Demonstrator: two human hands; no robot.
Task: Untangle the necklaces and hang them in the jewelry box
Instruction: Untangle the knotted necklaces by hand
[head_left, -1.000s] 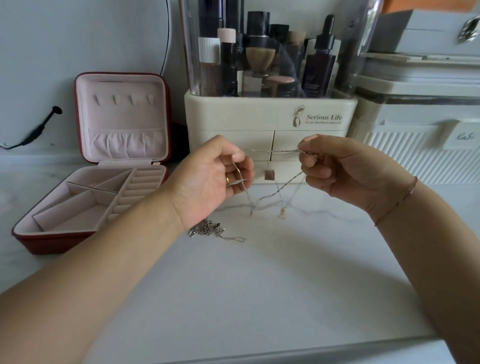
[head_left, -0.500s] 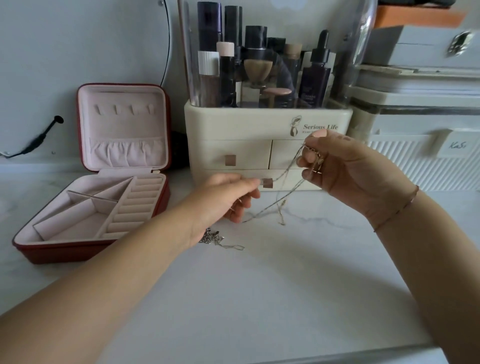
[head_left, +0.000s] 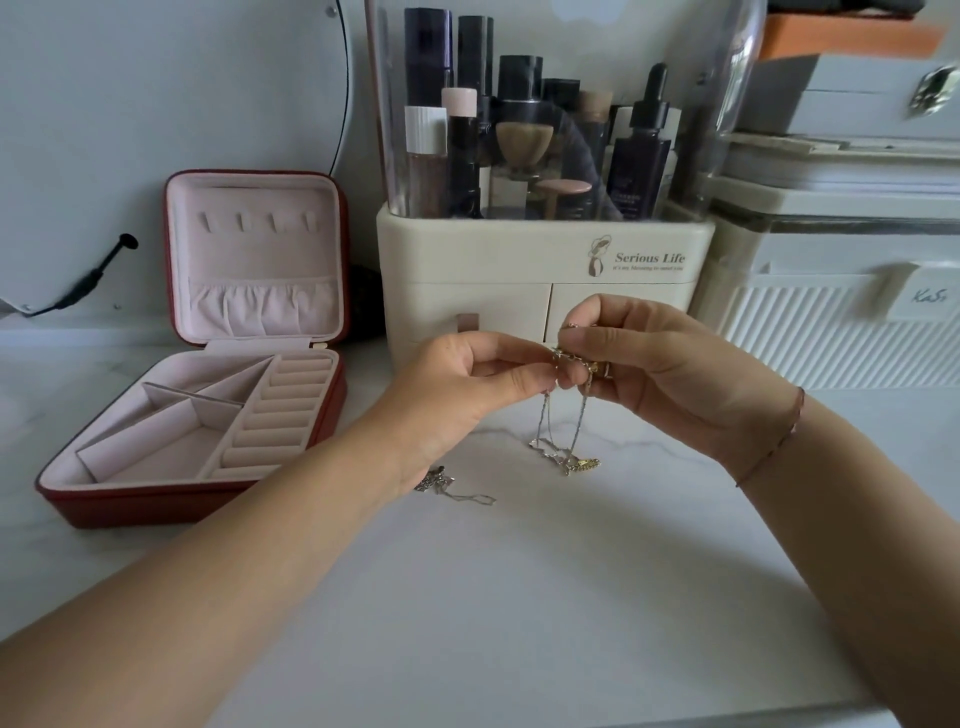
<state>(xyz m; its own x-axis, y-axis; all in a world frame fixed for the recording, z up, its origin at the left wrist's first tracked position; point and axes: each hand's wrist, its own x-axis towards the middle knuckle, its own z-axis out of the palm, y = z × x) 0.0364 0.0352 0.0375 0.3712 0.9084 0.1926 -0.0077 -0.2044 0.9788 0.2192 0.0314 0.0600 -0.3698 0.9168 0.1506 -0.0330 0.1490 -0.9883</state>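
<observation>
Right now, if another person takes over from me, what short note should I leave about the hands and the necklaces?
Left hand and right hand: both pinch the chains at the top; their lower ends touch the counter.
Another necklace lies in a heap on the counter by the left wrist.
Jewelry box stands open at left; its lid hooks hold nothing.
Done: nothing hung. Left: separate the chains, hang all.

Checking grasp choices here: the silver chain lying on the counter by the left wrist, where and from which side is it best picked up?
Probably best grip: pinch the silver chain at its thin tail, from above on the right. That end lies flat and single on the counter; the bunched end sits tangled, partly under the left wrist.
</observation>
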